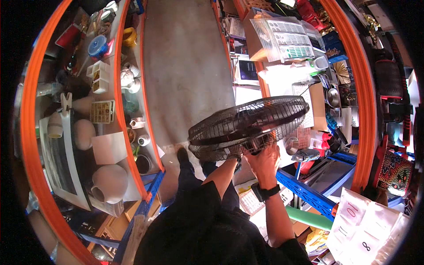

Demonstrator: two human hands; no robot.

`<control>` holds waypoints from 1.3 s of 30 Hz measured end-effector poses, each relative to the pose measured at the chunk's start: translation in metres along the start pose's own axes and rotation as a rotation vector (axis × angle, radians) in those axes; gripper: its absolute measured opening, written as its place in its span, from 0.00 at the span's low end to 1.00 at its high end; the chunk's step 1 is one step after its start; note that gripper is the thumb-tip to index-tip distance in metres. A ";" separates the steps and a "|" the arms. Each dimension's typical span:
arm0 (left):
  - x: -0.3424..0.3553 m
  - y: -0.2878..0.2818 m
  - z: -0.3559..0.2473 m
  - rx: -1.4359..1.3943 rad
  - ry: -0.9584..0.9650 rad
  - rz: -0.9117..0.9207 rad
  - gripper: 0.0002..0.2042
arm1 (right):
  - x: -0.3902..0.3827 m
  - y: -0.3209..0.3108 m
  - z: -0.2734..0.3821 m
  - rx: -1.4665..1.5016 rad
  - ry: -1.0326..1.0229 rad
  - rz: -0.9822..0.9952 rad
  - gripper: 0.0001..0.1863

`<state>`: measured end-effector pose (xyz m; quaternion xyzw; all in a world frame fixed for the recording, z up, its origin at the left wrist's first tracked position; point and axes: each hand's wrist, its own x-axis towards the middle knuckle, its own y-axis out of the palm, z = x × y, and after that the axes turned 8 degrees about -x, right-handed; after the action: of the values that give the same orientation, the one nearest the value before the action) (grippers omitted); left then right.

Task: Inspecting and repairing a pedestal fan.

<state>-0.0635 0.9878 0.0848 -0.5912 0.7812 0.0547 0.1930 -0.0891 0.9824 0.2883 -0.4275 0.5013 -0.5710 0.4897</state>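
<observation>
A black fan head [249,128] with a round wire cage is held tilted in front of me, above the aisle. My right hand [264,165] is closed around the dark housing at the back of the cage, with a black watch [266,192] on its wrist. From the left, my left forearm [222,177] reaches to the underside of the fan. The cage and housing hide my left fingers, so their grip does not show. Any stand or base of the fan is out of sight.
Orange-edged shelves flank the grey floor [185,66]. On the left shelf stand a round pale vase [109,183], a white organizer [99,78] and a blue-lidded container [98,46]. The right shelf carries clear plastic packs [289,39], pans [332,97] and a blue beam [304,194] close to my right arm.
</observation>
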 end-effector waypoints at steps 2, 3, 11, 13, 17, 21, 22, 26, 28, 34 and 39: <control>0.000 -0.003 -0.004 -0.026 0.007 -0.001 0.33 | -0.011 0.014 -0.014 -0.053 0.001 0.017 0.38; 0.000 -0.001 -0.007 -0.043 0.013 0.005 0.33 | -0.016 0.022 -0.027 0.010 -0.052 -0.027 0.33; 0.002 0.002 -0.016 -0.153 0.047 0.022 0.33 | -0.041 0.045 -0.057 -0.022 -0.256 -0.099 0.13; 0.000 -0.001 -0.011 -0.171 0.049 0.022 0.33 | -0.056 0.049 -0.058 -0.241 -0.390 -0.112 0.10; -0.003 -0.001 -0.013 -0.219 0.063 0.035 0.33 | -0.051 0.043 -0.055 -0.158 -0.440 -0.193 0.22; -0.006 -0.007 -0.011 -0.264 0.071 0.024 0.33 | -0.006 -0.006 -0.005 0.005 0.098 0.164 0.49; -0.006 -0.008 -0.011 -0.275 0.076 0.020 0.33 | 0.001 -0.010 -0.001 0.006 0.093 0.161 0.49; -0.005 -0.017 -0.007 -0.311 0.093 0.009 0.33 | 0.011 -0.010 -0.001 -0.140 0.013 0.118 0.53; -0.003 -0.022 -0.006 -0.331 0.102 0.004 0.33 | 0.012 -0.009 -0.002 -0.128 0.032 0.105 0.49; -0.001 -0.025 -0.002 -0.402 0.117 -0.008 0.33 | 0.007 -0.020 -0.004 -0.156 0.000 0.131 0.45; -0.002 -0.023 -0.003 -0.463 0.129 0.005 0.33 | 0.007 -0.027 -0.001 -0.189 0.005 0.110 0.46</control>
<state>-0.0418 0.9823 0.0913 -0.6199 0.7602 0.1947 0.0018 -0.0948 0.9760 0.3145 -0.4423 0.5767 -0.4947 0.4765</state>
